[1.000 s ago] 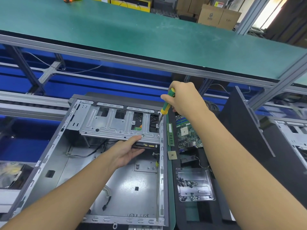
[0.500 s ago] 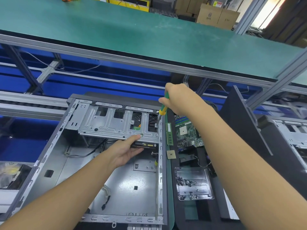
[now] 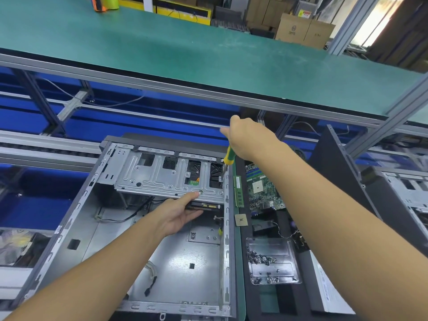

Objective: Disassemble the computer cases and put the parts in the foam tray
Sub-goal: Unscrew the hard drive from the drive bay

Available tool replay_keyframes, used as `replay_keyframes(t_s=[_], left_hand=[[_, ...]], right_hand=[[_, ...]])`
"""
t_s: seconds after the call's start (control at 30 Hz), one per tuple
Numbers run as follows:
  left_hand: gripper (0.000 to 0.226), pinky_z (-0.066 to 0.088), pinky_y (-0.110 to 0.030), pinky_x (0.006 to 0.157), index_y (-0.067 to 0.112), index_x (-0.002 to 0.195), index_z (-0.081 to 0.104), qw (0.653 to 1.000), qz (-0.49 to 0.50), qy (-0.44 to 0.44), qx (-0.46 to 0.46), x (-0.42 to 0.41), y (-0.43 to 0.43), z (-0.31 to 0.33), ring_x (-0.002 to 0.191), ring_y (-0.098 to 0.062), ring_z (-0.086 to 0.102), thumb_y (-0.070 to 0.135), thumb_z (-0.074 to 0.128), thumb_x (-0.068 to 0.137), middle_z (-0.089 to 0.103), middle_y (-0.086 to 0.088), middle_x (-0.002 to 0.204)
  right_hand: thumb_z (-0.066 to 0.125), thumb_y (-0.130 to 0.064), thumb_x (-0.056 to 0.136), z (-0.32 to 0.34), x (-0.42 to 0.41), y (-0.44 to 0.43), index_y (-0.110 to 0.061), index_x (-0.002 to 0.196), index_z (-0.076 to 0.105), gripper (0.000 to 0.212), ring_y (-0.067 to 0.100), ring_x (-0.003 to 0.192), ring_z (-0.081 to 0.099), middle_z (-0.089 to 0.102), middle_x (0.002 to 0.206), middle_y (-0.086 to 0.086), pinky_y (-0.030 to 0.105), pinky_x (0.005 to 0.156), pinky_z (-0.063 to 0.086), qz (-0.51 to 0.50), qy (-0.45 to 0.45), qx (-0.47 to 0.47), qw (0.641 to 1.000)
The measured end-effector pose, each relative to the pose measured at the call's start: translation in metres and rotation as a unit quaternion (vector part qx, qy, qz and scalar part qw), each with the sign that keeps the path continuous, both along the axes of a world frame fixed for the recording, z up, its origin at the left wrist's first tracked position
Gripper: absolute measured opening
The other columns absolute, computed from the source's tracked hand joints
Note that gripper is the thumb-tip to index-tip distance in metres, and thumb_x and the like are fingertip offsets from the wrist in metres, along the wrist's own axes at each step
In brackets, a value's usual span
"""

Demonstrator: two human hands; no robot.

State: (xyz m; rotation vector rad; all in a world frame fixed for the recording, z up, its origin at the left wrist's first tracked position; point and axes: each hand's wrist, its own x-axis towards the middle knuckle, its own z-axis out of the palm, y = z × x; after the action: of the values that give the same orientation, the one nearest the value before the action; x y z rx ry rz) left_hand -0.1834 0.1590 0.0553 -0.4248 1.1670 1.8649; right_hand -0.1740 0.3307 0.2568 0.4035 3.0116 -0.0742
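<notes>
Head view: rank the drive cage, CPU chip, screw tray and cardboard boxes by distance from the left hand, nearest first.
1. Drive cage: left hand holds its front edge.
2. CPU chip: right of the case.
3. Screw tray: farther right, nearer the camera.
4. Cardboard boxes: far back, upper right.

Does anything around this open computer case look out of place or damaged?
Nothing looks damaged. A bare processor chip lies loose at the edge of the foam tray, beside the computer case, where it might get knocked.
</notes>
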Motion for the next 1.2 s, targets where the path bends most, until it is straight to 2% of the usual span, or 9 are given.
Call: replay_keyframes(t_s=[0.07,0.17,0.4,0.57,0.63,0.7,0.8,1.0,1.2], left_hand=[[0.035,0.061,-0.029,0.067,-0.002,0.114,0.062,1.000,0.001,0.000,0.000,0.000,0.000,-0.001,0.088,-0.028,0.073,0.011,0.077,0.085,0.078,-0.007,0.089],[0.037,0.061,-0.030,0.067,-0.003,0.115,0.062,1.000,0.004,-0.002,0.003,0.000,0.000,-0.002,0.092,-0.029,0.072,0.011,0.077,0.085,0.077,-0.009,0.094],[0.039,0.061,-0.030,0.068,-0.004,0.118,0.062,1.000,0.006,-0.004,0.002,-0.001,0.000,-0.005,0.098,-0.031,0.071,0.011,0.076,0.085,0.073,-0.017,0.110],[0.036,0.061,-0.031,0.069,-0.004,0.114,0.063,1.000,0.006,-0.007,0.000,-0.001,0.000,-0.006,0.096,-0.031,0.072,0.011,0.076,0.085,0.073,-0.019,0.110],[0.037,0.061,-0.032,0.070,-0.004,0.115,0.063,1.000,0.006,-0.008,-0.001,-0.001,0.000,-0.005,0.097,-0.031,0.072,0.011,0.077,0.085,0.073,-0.018,0.110],[0.037,0.061,-0.031,0.070,-0.004,0.116,0.062,1.000,0.006,-0.008,0.000,-0.001,0.000,-0.004,0.096,-0.030,0.072,0.011,0.076,0.085,0.074,-0.017,0.109],[0.037,0.061,-0.031,0.069,-0.004,0.116,0.062,1.000,0.007,-0.009,0.001,-0.001,-0.001,-0.004,0.096,-0.030,0.073,0.011,0.076,0.085,0.074,-0.017,0.106],[0.032,0.061,-0.030,0.068,-0.003,0.111,0.064,1.000,0.014,-0.007,0.001,0.001,0.000,-0.003,0.096,-0.030,0.071,0.012,0.076,0.086,0.077,-0.013,0.095],[0.036,0.060,-0.030,0.072,-0.004,0.109,0.065,1.000,0.014,0.014,0.013,0.004,-0.001,-0.008,0.098,-0.028,0.072,0.018,0.078,0.084,0.076,-0.012,0.100]], right_hand=[[0.042,-0.012,0.104,0.003,-0.003,0.003,-0.008,0.100,0.042,0.005,0.026,0.070,0.047,0.053,0.092,0.012,0.037,0.058,0.037,0.021,-0.027,-0.017,0.999],[0.046,0.001,0.090,0.018,-0.003,0.010,-0.018,0.108,0.052,0.026,0.021,0.085,0.052,0.055,0.103,0.000,0.032,0.067,0.044,0.050,-0.085,-0.113,0.989],[0.041,-0.015,0.105,0.002,0.000,0.002,-0.008,0.114,0.048,0.013,0.027,0.072,0.049,0.059,0.102,0.013,0.036,0.055,0.035,0.025,0.056,-0.072,0.995],[0.054,-0.018,0.094,0.009,0.002,-0.002,-0.020,0.118,0.048,0.024,0.029,0.122,0.046,0.042,0.132,0.006,0.041,0.089,0.044,0.033,-0.004,-0.213,0.977],[0.047,-0.038,0.100,0.005,0.001,-0.003,-0.015,0.129,0.045,0.037,0.035,0.127,0.040,0.040,0.135,0.011,0.044,0.090,0.039,0.003,-0.014,-0.099,0.995],[0.033,-0.054,0.103,0.002,0.001,-0.005,-0.009,0.139,0.037,0.057,0.036,0.113,0.048,0.045,0.133,0.016,0.047,0.083,0.041,-0.054,-0.010,0.010,0.998],[0.037,-0.030,0.107,0.000,0.001,-0.007,-0.007,0.121,0.041,0.028,0.030,0.077,0.051,0.059,0.105,0.013,0.037,0.058,0.034,-0.054,-0.027,0.042,0.997],[0.050,-0.009,0.092,0.020,0.001,-0.004,-0.029,0.107,0.049,0.025,0.027,0.104,0.039,0.048,0.114,0.002,0.038,0.080,0.042,0.038,-0.094,-0.097,0.990],[0.033,-0.047,0.106,0.007,0.005,-0.007,-0.008,0.127,0.042,0.045,0.035,0.089,0.054,0.056,0.110,0.013,0.038,0.065,0.039,-0.043,-0.030,-0.005,0.999]])
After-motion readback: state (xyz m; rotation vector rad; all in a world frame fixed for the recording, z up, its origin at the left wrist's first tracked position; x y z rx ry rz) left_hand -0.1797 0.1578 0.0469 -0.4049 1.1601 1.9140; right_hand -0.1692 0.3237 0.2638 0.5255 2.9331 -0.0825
